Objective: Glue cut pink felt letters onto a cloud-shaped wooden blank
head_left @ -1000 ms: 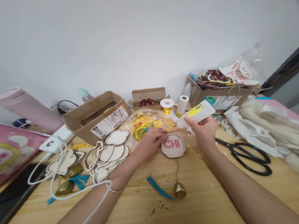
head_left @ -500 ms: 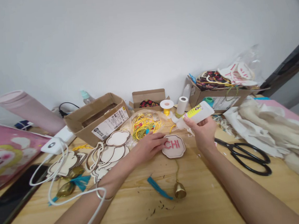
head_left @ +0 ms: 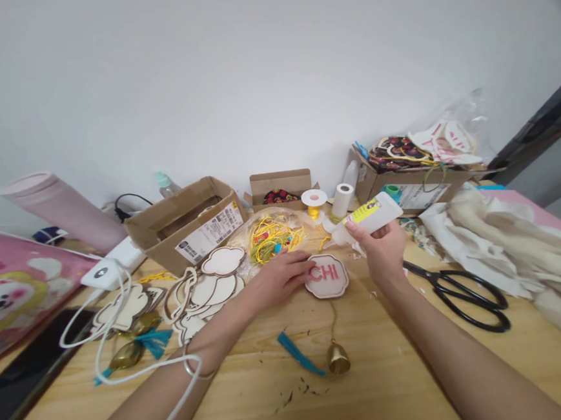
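Note:
My right hand [head_left: 385, 253] is wrapped around a translucent white glue bottle [head_left: 378, 214] with a yellow label, its nozzle tilted down to the left. Stretched fingers of my left hand [head_left: 283, 276] lie flat at the left edge of a scalloped plaque [head_left: 329, 282] with red letters "CHI"; the thumb is hidden. From the plaque a cord runs toward me to a small brass bell [head_left: 338, 359]. Left of that bell lies a blue ribbon [head_left: 299, 354]. Cloud-shaped wooden pieces [head_left: 223, 262] are piled beyond my left forearm.
Black-handled scissors [head_left: 466, 295] lie right of my right forearm. A tangle of yellow cord [head_left: 275, 233] sits behind my left hand. An open cardboard box [head_left: 185, 227] stands back left, a fuller box [head_left: 405, 193] back right. A white cable [head_left: 150, 369] crosses my left forearm.
The whole view has shifted very slightly. Both hands, the glue bottle and the plaque keep nearly the same places relative to one another.

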`<move>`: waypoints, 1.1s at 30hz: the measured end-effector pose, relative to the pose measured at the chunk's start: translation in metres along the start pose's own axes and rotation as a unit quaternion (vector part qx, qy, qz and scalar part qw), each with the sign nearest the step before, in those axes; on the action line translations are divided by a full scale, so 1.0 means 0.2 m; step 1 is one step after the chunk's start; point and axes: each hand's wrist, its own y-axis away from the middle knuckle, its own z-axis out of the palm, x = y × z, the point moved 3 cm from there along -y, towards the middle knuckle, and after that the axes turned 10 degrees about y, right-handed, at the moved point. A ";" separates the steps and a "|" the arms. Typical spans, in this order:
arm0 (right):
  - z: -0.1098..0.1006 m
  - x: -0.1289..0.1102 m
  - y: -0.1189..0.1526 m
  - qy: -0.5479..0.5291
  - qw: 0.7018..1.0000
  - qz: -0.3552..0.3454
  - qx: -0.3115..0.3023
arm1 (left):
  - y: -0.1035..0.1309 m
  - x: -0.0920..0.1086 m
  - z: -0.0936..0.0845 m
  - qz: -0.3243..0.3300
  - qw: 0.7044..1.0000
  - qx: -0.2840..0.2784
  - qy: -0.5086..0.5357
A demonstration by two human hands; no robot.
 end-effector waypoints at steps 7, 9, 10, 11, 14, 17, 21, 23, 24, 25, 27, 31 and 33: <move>-0.01 0.02 -0.01 -0.022 1.000 -0.016 0.000 | 0.02 -0.01 -0.10 -0.070 0.992 0.075 0.072; -0.01 0.02 -0.01 -0.021 1.000 -0.013 -0.001 | 0.02 -0.02 -0.14 -0.090 0.989 0.093 0.079; -0.01 0.02 -0.01 -0.019 1.000 -0.011 0.000 | 0.02 -0.03 -0.16 -0.101 0.987 0.099 0.076; -0.01 0.02 -0.01 -0.017 1.000 -0.009 0.002 | 0.02 -0.04 -0.18 -0.112 0.987 0.096 0.068; -0.01 0.03 0.00 -0.017 1.000 -0.008 0.009 | 0.02 -0.08 -0.22 -0.151 0.988 0.037 0.016; -0.01 0.03 0.00 -0.022 1.000 -0.005 0.013 | 0.01 -0.14 -0.26 -0.186 0.982 -0.010 -0.037; 0.00 0.01 0.00 -0.029 0.999 0.003 0.012 | -0.06 -0.20 -0.30 -0.189 0.979 0.031 -0.072; 0.01 0.00 0.00 -0.030 0.999 0.010 0.014 | -0.11 -0.23 -0.30 -0.182 0.978 0.031 -0.096; 0.00 0.00 0.01 -0.030 0.999 0.014 0.015 | -0.14 -0.24 -0.30 -0.183 0.975 0.022 -0.122; 0.00 0.00 0.00 -0.029 0.999 0.017 0.016 | -0.16 -0.25 -0.29 -0.190 0.970 0.010 -0.154; 0.00 0.00 0.00 -0.032 0.999 0.016 0.015 | -0.20 -0.26 -0.28 -0.206 0.958 -0.008 -0.200; 0.00 -0.01 -0.01 -0.037 0.999 0.010 0.006 | -0.24 -0.29 -0.28 -0.227 0.948 -0.023 -0.224; 0.00 -0.01 -0.01 -0.036 0.999 0.014 0.007 | -0.25 -0.29 -0.28 -0.232 0.945 -0.032 -0.230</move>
